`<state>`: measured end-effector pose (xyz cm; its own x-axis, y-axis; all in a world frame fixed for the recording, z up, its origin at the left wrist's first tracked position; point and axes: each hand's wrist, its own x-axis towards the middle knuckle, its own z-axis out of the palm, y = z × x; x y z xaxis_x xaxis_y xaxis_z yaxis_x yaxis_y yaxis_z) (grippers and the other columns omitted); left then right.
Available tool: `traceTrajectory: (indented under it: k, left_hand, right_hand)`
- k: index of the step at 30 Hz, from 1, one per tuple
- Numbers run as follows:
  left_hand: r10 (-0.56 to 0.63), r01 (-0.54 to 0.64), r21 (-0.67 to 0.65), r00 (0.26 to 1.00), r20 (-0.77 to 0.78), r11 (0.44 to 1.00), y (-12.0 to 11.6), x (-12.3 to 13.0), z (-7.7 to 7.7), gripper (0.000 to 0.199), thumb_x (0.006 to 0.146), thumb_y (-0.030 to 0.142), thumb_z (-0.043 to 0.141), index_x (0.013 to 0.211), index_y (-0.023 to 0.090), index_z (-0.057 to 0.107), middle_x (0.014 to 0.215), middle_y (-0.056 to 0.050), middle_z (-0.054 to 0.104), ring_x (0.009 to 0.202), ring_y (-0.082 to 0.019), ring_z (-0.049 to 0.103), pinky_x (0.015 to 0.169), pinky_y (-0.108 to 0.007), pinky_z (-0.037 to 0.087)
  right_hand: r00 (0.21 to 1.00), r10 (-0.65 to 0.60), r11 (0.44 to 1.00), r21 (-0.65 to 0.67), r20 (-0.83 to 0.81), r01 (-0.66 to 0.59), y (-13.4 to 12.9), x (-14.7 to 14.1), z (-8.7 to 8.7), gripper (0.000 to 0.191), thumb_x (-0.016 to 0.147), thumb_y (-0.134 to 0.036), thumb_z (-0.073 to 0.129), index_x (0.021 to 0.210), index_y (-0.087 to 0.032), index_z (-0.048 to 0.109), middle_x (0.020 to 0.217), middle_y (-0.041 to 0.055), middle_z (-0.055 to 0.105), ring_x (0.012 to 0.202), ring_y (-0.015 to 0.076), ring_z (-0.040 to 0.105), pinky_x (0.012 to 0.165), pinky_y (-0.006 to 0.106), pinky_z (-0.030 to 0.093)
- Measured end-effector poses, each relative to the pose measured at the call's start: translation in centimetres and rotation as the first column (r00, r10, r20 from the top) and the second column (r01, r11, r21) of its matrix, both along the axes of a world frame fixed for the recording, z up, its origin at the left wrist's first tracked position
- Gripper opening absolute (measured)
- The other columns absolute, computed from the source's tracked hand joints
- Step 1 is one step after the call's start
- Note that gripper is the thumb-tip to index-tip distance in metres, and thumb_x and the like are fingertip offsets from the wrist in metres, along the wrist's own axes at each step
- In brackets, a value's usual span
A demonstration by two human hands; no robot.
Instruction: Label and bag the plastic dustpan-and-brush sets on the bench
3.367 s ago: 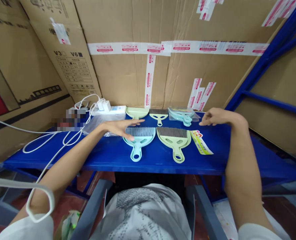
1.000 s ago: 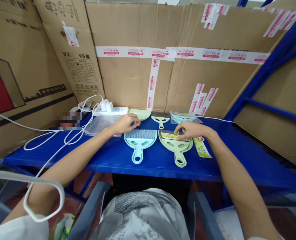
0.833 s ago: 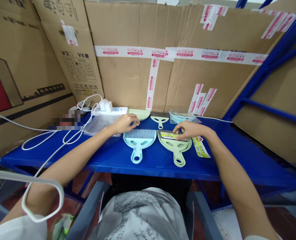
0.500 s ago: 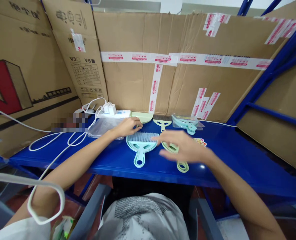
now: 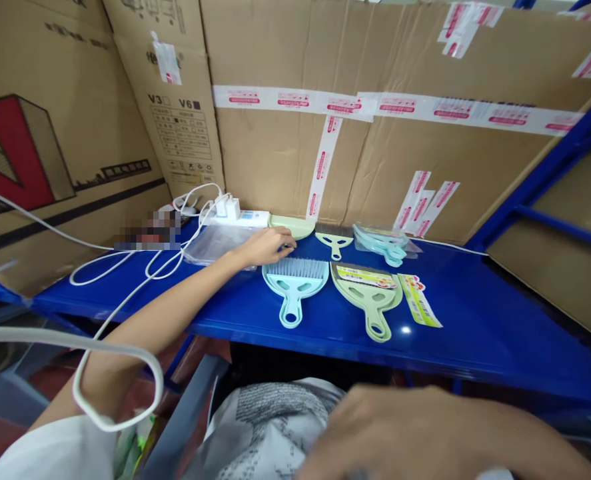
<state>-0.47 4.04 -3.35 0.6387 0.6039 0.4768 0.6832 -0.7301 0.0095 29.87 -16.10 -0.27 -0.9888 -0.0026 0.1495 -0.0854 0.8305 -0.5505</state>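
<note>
My left hand rests on the blue table with its fingers loosely bent and apart, holding nothing. It lies just above a light-blue dustpan with a brush nested in it, beside clear plastic bags. Behind its fingertips is a green dustpan. Close to the camera, over my lap, my right hand is smeared by motion and its fingers cannot be made out. A green dustpan and brush set with a printed label card across its bristles lies right of the blue one.
Another label card lies at the right. Along the back are a green brush, a bagged blue set and a white power strip. White cables loop at the left. A cardboard wall borders the table.
My right hand has moved from above the green set down toward my lap, uncovering that set and the loose card. The view has shifted slightly; my left hand stays in place.
</note>
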Motion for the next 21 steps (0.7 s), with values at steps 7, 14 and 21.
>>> traceTrajectory:
  k: [7,14,21]
  left_hand:
    - [0.011,-0.011,-0.011,1.000,-0.023,1.000,0.1,-0.1,-0.1,0.025,0.102,0.024,0.055,0.108,0.020,0.079,0.106,-0.010,0.075,0.097,-0.026,0.072,0.084,-0.036,0.054]
    - [0.017,-0.017,-0.020,1.000,-0.022,1.000,-0.1,0.0,-0.1,0.024,0.102,0.025,0.056,0.106,0.020,0.079,0.105,-0.009,0.075,0.095,-0.025,0.072,0.082,-0.036,0.053]
    - [0.012,-0.012,-0.012,1.000,-0.018,1.000,0.3,0.0,-0.5,0.024,0.102,0.025,0.056,0.108,0.020,0.079,0.107,-0.010,0.076,0.100,-0.027,0.073,0.086,-0.037,0.055]
  right_hand:
    - [0.282,-0.958,0.264,0.226,-0.051,0.937,14.7,16.9,4.1,0.039,0.088,-0.061,0.070,0.096,-0.025,0.080,0.107,0.0155,0.081,0.097,0.0393,0.074,0.091,0.054,0.058]
    - [0.301,-0.913,0.350,0.151,0.273,0.924,20.6,20.3,-0.1,0.070,0.062,-0.073,0.083,0.105,-0.019,0.071,0.095,0.0139,0.078,0.089,0.0310,0.072,0.072,0.037,0.055]
    - [0.330,-0.889,0.382,0.119,0.319,0.916,21.3,20.7,0.1,0.059,0.068,-0.071,0.079,0.093,-0.020,0.064,0.073,0.0071,0.073,0.067,0.0213,0.065,0.060,0.030,0.049]
